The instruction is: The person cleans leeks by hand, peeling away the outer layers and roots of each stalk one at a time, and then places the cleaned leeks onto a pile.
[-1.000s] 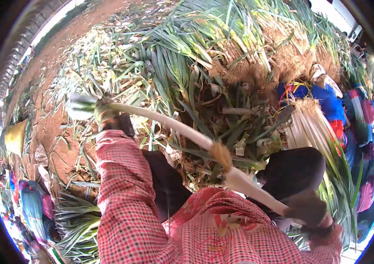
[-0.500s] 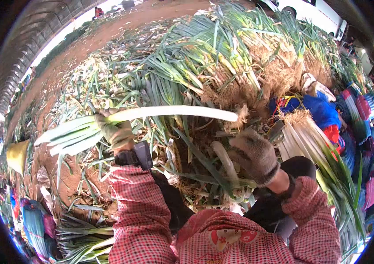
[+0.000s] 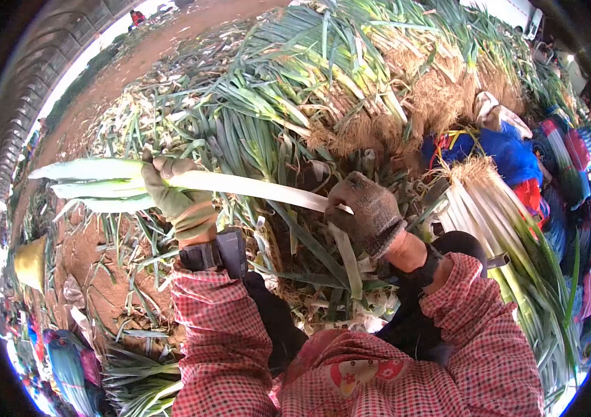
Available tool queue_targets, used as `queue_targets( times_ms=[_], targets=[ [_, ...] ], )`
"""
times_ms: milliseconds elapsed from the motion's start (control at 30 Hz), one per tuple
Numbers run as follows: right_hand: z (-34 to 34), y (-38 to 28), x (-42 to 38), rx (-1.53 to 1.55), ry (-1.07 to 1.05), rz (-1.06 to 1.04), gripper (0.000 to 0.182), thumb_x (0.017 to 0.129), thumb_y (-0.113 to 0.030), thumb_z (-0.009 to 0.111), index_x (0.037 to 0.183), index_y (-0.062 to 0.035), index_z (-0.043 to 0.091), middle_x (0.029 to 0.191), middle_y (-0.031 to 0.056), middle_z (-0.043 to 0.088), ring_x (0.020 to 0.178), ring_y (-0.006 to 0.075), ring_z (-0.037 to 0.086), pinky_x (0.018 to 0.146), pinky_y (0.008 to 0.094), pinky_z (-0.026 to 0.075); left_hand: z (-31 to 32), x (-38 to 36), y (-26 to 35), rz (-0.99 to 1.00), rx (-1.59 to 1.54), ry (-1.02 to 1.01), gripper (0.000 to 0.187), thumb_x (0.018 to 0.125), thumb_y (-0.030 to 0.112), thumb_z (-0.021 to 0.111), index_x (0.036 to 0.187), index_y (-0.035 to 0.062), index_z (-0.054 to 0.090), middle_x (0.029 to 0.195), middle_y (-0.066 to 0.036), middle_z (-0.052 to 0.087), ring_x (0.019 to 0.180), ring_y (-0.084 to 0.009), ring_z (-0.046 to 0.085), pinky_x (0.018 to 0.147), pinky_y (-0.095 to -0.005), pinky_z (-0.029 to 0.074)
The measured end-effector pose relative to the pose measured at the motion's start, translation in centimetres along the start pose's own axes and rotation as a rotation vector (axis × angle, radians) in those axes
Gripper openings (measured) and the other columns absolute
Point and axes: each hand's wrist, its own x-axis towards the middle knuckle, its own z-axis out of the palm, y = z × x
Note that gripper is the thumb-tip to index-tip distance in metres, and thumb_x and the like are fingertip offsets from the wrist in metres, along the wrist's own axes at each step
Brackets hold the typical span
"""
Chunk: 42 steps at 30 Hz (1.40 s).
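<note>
A long leek (image 3: 253, 186) lies nearly level in front of me, its green leaves to the left and white stem to the right. My gloved left hand (image 3: 178, 193) is wrapped round it where the leaves meet the stem. At the root end, my gloved right hand (image 3: 368, 212) is closed round the tip of the stem, and the roots are hidden by the fingers. A strip of pale leaf (image 3: 347, 260) hangs just below my right hand.
Trimmed leeks (image 3: 497, 229) lie at my right, roots up. Untrimmed leeks with roots (image 3: 372, 118) are heaped ahead. Blue netting (image 3: 511, 158) is at the right, a yellow object (image 3: 30, 264) at the left. Leaf scraps cover the ground. A distant person (image 3: 137, 17) is at upper left.
My right hand has moved up and left and closed on the leek's root end. The leek's right end has dropped and shifted left, so it tilts down to the right.
</note>
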Motion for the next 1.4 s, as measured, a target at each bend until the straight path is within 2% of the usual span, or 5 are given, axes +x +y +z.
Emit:
queue_targets(
  times_ms=[267,467,800,1200,1400],
  targets=[
    [-0.8,3.0,0.9,0.152,0.010,-0.053,0.010,0.072,-0.006,0.064,0.079,-0.0045,0.057,0.072,0.0054,0.055,0.064,0.0184,0.055,0.060,0.0285,0.045,-0.9,1.0,0.2,0.040,0.126,0.077,0.016,0.088,0.018,0.055,0.100,0.0066,0.053,0.073,0.001,0.048,0.058,-0.0101,0.041,0.055,-0.0254,0.042],
    [-3.3,3.2,0.3,1.027,-0.079,0.516,0.006,0.087,-0.009,0.055,0.083,-0.0039,0.053,0.075,0.0036,0.059,0.065,0.0098,0.057,0.058,0.0244,0.047,-1.6,1.1,2.1,0.115,0.329,0.152,0.015,0.091,0.023,0.048,0.082,0.0110,0.048,0.068,0.003,0.046,0.057,-0.0089,0.043,0.051,-0.0206,0.041],
    [-3.3,5.5,-0.6,1.311,0.192,0.510,0.015,0.089,-0.024,0.054,0.084,-0.0092,0.051,0.072,0.0038,0.059,0.055,0.0114,0.054,0.049,0.0227,0.043,-2.0,0.9,4.1,0.194,0.536,0.340,0.023,0.090,0.031,0.040,0.071,0.0189,0.045,0.061,0.007,0.046,0.053,-0.0091,0.046,0.064,-0.0456,0.042],
    [-2.2,19.8,-3.3,1.479,0.554,0.564,0.012,0.087,-0.019,0.053,0.088,-0.0087,0.058,0.073,0.0039,0.057,0.066,0.0157,0.054,0.059,0.0291,0.044,-3.7,0.9,7.7,0.392,0.413,0.441,0.025,0.088,0.027,0.049,0.067,0.0123,0.045,0.064,0.001,0.049,0.058,-0.0113,0.048,0.058,-0.0245,0.046],
    [4.5,12.3,-6.5,0.460,-0.578,0.262,0.020,0.086,-0.021,0.053,0.101,-0.0087,0.058,0.100,0.0099,0.059,0.089,0.0207,0.057,0.076,0.0366,0.047,-3.2,0.4,2.6,0.365,0.518,0.453,0.041,0.086,0.045,0.051,0.097,0.0054,0.053,0.083,-0.009,0.063,0.075,-0.0187,0.062,0.069,-0.0326,0.053]
  ],
)
